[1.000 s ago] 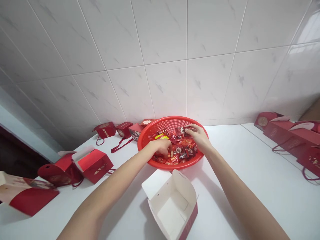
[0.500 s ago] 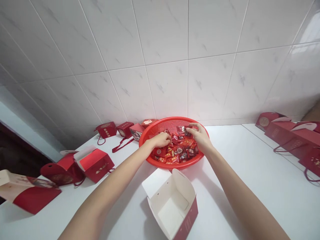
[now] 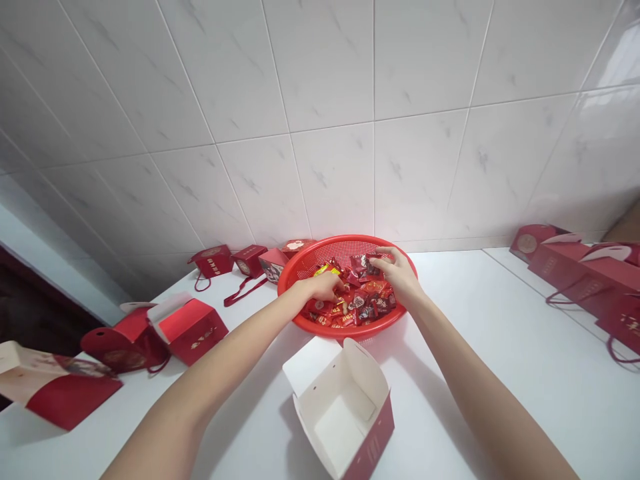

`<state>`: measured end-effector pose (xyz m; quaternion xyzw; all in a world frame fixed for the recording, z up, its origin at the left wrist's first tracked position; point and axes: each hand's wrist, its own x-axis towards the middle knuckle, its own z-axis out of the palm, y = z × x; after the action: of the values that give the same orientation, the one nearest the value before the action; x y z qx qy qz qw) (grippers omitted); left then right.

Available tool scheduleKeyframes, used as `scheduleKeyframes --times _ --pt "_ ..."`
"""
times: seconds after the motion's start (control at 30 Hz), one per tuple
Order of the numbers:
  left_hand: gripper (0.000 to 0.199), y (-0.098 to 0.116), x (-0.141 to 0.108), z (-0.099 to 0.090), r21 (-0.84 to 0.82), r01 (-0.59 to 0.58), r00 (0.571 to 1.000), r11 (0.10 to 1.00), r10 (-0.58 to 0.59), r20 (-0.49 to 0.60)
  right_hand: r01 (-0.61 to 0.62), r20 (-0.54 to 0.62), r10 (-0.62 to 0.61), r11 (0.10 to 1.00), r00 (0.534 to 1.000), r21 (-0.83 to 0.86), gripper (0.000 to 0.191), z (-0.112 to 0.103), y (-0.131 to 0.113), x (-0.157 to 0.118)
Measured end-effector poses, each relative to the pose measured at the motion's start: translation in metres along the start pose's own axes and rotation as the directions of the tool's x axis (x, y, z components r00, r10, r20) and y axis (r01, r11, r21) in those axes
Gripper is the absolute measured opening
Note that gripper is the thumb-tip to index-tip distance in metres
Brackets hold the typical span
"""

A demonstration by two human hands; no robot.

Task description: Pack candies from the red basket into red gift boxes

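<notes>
A red plastic basket holds many wrapped candies, mostly red, with a yellow one near its left side. Inside its left half, my left hand reaches down among the candies with its fingers apart. My right hand is over the basket's right side, thumb and fingers closed on a dark red candy packet. In front of the basket stands an open box, white inside and dark red outside, with nothing in it.
Red gift boxes stand on the left, among them an open one and a cream-and-red one. Small boxes line the tiled wall. More red boxes stand at the right on the white table.
My left hand has moved slightly down and right among the candies, and a yellow candy now shows behind it. My right hand has barely moved.
</notes>
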<state>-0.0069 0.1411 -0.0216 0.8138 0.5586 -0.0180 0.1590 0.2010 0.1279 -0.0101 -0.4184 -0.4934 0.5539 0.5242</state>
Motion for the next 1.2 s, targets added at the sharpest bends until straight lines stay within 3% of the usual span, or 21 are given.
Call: scheduleKeyframes --times 0.27,0.57,0.87,1.07,1.2 --pt "0.026 0.009 0.002 0.002 -0.019 -0.012 0.997 1.000 0.013 0.075 0.012 0.006 -0.012 1.000 1.000 0.005 0.034 0.000 0.003 0.001" --pt "0.020 0.003 -0.003 -0.007 -0.294 -0.060 0.985 0.954 0.009 -0.170 0.041 -0.002 -0.040 0.998 0.999 0.037 0.036 -0.001 0.004 0.002" --pt "0.047 0.006 -0.008 -0.017 -0.594 -0.216 0.951 0.775 0.029 -0.307 0.092 -0.111 -0.077 0.986 0.991 0.138 0.032 -0.001 0.010 0.011" --pt "0.049 0.025 -0.040 -0.030 -0.727 -0.328 0.922 0.604 0.037 -0.385 0.091 -0.158 -0.066 0.983 0.985 0.159 0.029 -0.002 0.009 0.014" --pt "0.035 0.045 -0.076 -0.041 -0.691 -0.371 0.909 0.620 0.092 -0.406 0.084 -0.135 -0.064 0.986 0.989 0.145 0.028 -0.001 0.009 0.013"
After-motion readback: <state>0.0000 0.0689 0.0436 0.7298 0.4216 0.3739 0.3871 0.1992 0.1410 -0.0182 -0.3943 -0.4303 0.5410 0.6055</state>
